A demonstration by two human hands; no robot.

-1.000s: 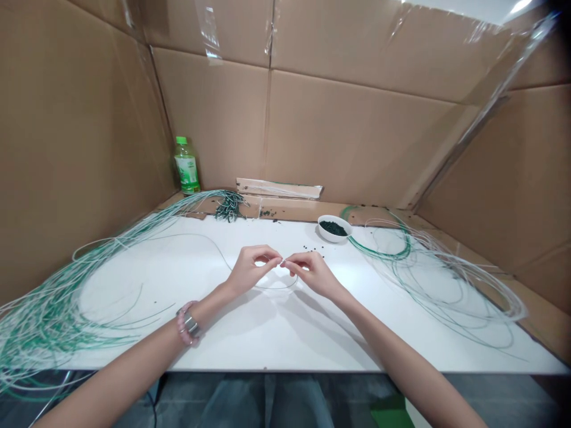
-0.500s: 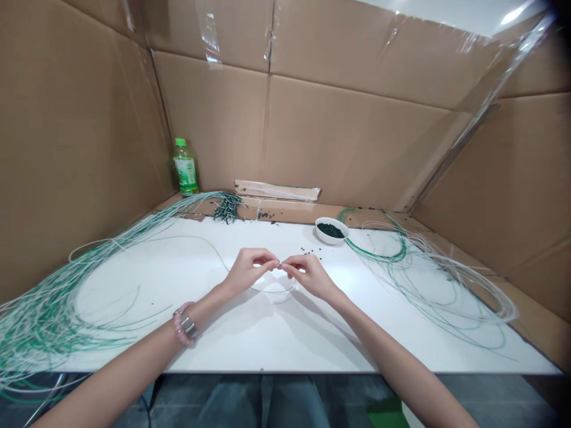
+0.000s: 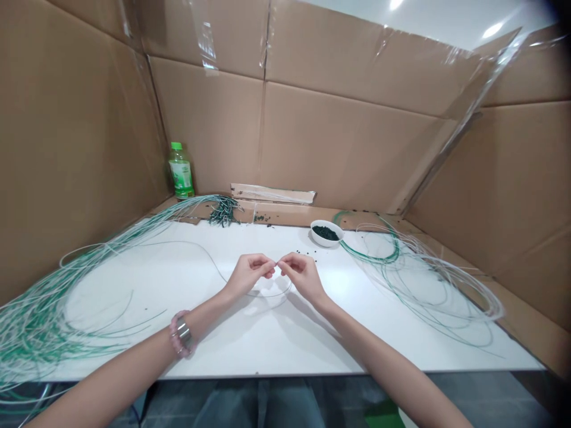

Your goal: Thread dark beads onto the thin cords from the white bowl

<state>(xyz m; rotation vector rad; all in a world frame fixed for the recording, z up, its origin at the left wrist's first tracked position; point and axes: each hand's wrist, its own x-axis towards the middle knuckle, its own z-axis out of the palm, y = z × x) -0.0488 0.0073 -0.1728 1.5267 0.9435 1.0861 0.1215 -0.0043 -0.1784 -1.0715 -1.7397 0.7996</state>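
Head view: a white tabletop [image 3: 191, 356] carries a large spread of green and white strings [image 3: 40, 327] on the left and a looser coil [image 3: 477, 285] on the right. On the far left stands a bottle [image 3: 181, 176]; its green-and-white label is too blurred to read, and no other writing is legible. Near the middle, the left grip [image 3: 250, 274] is pinched closed, though what it holds is too small to tell. The right grip [image 3: 303, 276] appears pinched on a thin string [image 3: 213, 262], which trails left and loops below both. That string should be very light, springy and rather slick, so fingertip hold close to its tip looks best. Beyond sits a bowl [image 3: 316, 239] of dark beads, with loose beads [image 3: 308, 252] scattered just nearer; these would roll easily.
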